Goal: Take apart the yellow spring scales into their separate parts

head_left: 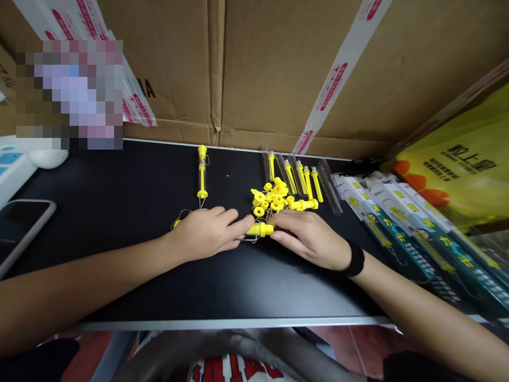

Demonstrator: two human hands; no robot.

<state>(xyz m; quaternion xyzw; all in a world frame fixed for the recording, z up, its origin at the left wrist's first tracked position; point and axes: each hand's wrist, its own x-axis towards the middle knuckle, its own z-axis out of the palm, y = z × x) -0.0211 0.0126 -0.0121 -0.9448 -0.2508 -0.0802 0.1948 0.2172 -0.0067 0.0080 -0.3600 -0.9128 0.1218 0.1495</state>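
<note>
My left hand [210,229] is wrapped over a tubular spring scale [260,229] lying crosswise. Its yellow end and a wire hook stick out beyond the fingertips, and its middle is hidden under the hand. At that yellow end, my right hand [312,236] closes its thumb and index finger; their exact contact is partly hidden. Just behind the hands is a pile of small yellow plastic caps [274,197] with metal hooks among them. Another spring scale [202,172], with a hook at its lower end, lies upright in view behind my left hand.
Yellow rods [300,178] and clear tubes [330,188] lie in a row at the back. Packaged spring scales [413,228] are stacked at right beside a yellow bag [465,154]. A phone [24,231] rests at left. Cardboard [270,69] walls the table's back edge.
</note>
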